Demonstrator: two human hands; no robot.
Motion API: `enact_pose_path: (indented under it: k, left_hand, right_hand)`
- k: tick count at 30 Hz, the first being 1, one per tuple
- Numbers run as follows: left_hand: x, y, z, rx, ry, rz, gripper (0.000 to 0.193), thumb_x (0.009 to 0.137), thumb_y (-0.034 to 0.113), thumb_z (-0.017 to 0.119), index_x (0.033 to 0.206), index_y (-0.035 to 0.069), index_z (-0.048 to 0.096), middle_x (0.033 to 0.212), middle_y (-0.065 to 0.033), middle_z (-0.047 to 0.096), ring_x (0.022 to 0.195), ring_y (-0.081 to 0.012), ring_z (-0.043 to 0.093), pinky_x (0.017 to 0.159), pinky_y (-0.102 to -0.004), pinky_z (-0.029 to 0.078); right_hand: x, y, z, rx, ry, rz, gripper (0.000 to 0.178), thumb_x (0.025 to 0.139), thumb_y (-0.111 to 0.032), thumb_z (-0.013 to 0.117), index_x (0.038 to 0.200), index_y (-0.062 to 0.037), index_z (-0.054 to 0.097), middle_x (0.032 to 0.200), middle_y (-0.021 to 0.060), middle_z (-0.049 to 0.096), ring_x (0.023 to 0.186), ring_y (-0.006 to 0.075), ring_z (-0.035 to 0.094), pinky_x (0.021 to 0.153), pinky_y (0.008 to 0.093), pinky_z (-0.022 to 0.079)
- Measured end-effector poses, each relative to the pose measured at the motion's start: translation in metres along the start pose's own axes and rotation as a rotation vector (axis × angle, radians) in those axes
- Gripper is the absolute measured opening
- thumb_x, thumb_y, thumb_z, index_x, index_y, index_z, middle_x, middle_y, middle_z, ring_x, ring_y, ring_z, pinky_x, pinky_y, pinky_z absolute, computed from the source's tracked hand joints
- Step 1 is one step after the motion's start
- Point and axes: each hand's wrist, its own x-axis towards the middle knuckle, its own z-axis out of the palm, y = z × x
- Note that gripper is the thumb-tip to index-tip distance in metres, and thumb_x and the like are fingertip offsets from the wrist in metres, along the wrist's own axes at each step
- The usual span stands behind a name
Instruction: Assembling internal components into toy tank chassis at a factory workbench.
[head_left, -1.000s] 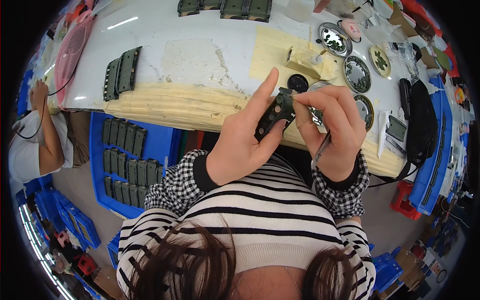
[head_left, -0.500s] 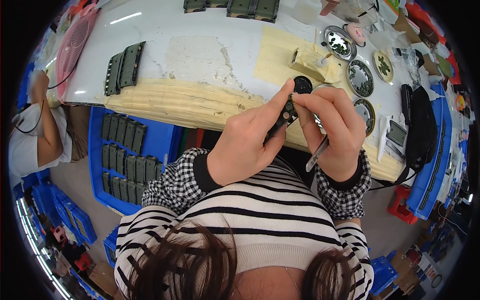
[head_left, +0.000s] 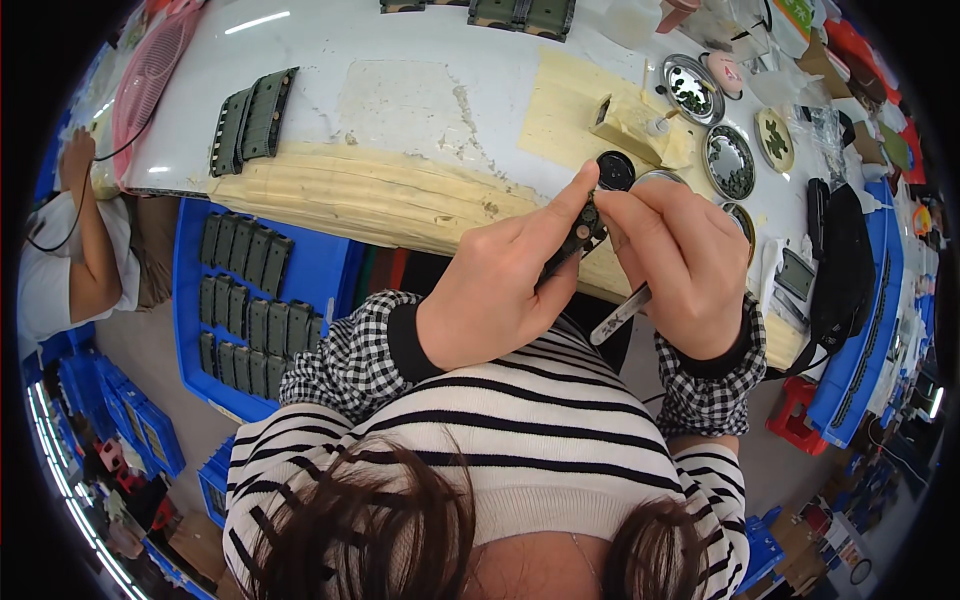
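Observation:
My left hand (head_left: 500,285) is closed around a small dark green casing (head_left: 580,238) with round copper-coloured spots, held above the table's near edge. Against the casing's far end, my right hand (head_left: 690,265) has its thumb and forefinger pinched together. A slim metal tool (head_left: 618,318), perhaps tweezers, lies in that same hand, its tail sticking out below the palm. What the right fingertips pinch is hidden. Just beyond the fingertips stands a small round black dish (head_left: 615,171). A round metal plate (head_left: 662,177) is partly covered by my right hand.
Metal plates (head_left: 729,180) of small green pieces and a yellow-wrapped box (head_left: 640,132) stand at the right. Green casings (head_left: 262,118) lie at the table's left; a blue crate (head_left: 188,335) below holds several more. A person (head_left: 90,240) sits far left, near a pink basket (head_left: 160,65).
My right hand has shifted slightly right and turned, and the tool's tail has swung left and lower. The left hand still holds the casing. The whole view has shifted a little.

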Motion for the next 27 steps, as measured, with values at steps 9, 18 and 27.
enact_pose_path:
  k: [9, 18, 27]
  left_hand:
    - [0.001, -0.003, 0.001, 0.082, 0.020, 0.027, 0.071, 0.077, -0.006, 0.062, 0.143, 0.002, 0.039, 0.071, -0.0148, 0.058, 0.057, -0.0259, 0.057, 0.057, -0.0303, 0.048]
    - [0.007, -0.004, 0.003, -0.293, -0.032, -0.087, 0.060, 0.084, -0.005, 0.057, 0.141, 0.000, 0.038, 0.107, -0.0194, 0.063, 0.088, -0.0265, 0.066, 0.078, -0.0294, 0.052]
    - [0.014, -0.010, -0.014, -1.107, -0.143, -0.489, 0.054, 0.098, 0.011, 0.048, 0.145, 0.006, 0.022, 0.117, -0.0185, 0.058, 0.095, -0.0216, 0.064, 0.083, -0.0364, 0.056]
  right_hand:
    - [-0.002, -0.011, 0.012, 0.166, 0.056, 0.208, 0.031, 0.068, 0.002, 0.070, 0.099, -0.0007, 0.064, 0.087, 0.0083, 0.057, 0.059, 0.0211, 0.058, 0.050, 0.0305, 0.047]
    - [-0.002, -0.004, -0.002, 0.269, 0.221, 0.339, 0.029, 0.075, 0.002, 0.072, 0.104, 0.0006, 0.067, 0.085, 0.0090, 0.060, 0.062, 0.0157, 0.058, 0.052, 0.0245, 0.043]
    - [0.003, 0.050, 0.000, 0.150, 0.176, 0.623, 0.032, 0.072, 0.005, 0.062, 0.103, -0.0031, 0.067, 0.081, 0.0079, 0.058, 0.070, 0.0171, 0.058, 0.057, 0.0265, 0.043]
